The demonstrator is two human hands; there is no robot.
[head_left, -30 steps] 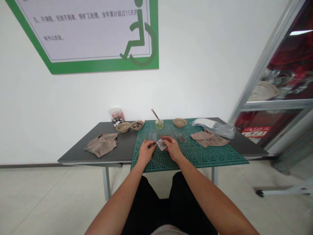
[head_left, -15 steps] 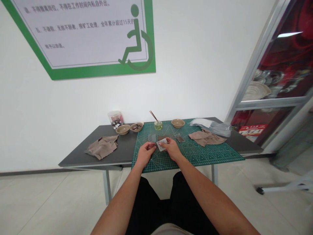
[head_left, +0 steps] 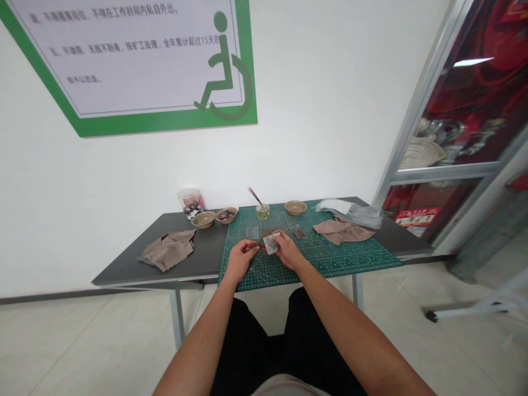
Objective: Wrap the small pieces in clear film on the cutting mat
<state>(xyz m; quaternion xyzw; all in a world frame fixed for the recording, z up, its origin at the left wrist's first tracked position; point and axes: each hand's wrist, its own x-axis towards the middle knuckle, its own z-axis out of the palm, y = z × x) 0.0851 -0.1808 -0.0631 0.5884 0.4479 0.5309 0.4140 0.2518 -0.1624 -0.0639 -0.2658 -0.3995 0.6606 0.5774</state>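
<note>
R. hand (head_left: 290, 252) grips a pale square piece (head_left: 271, 244) by its right side, thumb & fingers closed on it, prob. so the face stays tilted toward the wearer; the piece is held over the mat, btwn the two hands. L. hand (head_left: 240, 260) has its fingertips drawn together close to the piece's left edge, maybe to steady it (can't tell if they pinch sth small & dark). From the piece: a clear flat sheet (head_left: 252, 233) at 10 o'clock & a clear packet (head_left: 298, 233) at 2, both on the green mat (head_left: 338, 258), likely kept w/in easy reach. Jar w/ thin sticks (head_left: 263, 212) at 12, bowl (head_left: 296, 207) at 1, approx. Bowl of dark bits (head_left: 226, 215), second bowl (head_left: 203, 220) & clear tub (head_left: 191, 202) cluster toward 10. L. cloth (head_left: 169, 250) at 9, r. cloth (head_left: 342, 230) nr 3, presumably one per side for convenience; plastic bag (head_left: 365, 214) beyond, abt 2.
</note>
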